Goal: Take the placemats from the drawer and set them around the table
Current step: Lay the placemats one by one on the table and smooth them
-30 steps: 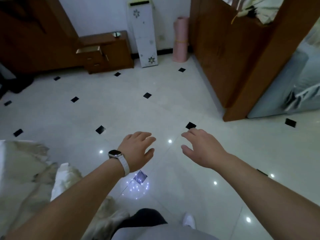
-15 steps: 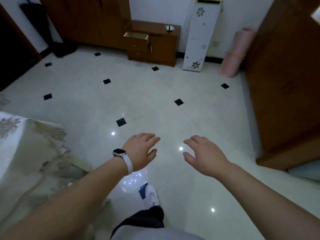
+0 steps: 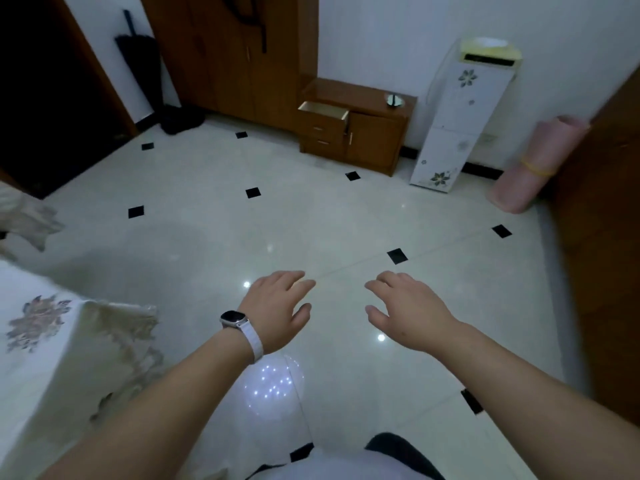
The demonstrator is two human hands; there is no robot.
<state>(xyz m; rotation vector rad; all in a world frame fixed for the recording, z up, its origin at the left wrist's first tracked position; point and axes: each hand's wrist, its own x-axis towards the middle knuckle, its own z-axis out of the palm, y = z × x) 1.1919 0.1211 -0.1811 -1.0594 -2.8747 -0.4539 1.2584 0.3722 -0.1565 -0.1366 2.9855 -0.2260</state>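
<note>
A low wooden cabinet (image 3: 374,133) stands against the far wall, and its top drawer (image 3: 323,114) is pulled out on the left side. What lies inside the drawer is hidden from here. No placemat shows. The table (image 3: 52,341), draped in a white cloth with a floral print, fills the lower left corner. My left hand (image 3: 277,310), with a white-strapped watch on its wrist, hovers palm down over the floor, fingers apart and holding nothing. My right hand (image 3: 405,310) hovers beside it in the same way. Both hands are far from the cabinet.
Pale glossy floor tiles (image 3: 311,220) with small black insets stretch to the cabinet. A tall wooden wardrobe (image 3: 225,53) stands left of it, a white flowered unit (image 3: 457,123) and a pink rolled mat (image 3: 533,164) right of it. A wooden panel (image 3: 602,237) lines the right side. A dark doorway (image 3: 41,98) opens at far left.
The view has swung left and moved forward: the cabinet now sits near centre and looks larger, and more of the table shows at left. Both hands stay open in front of me.
</note>
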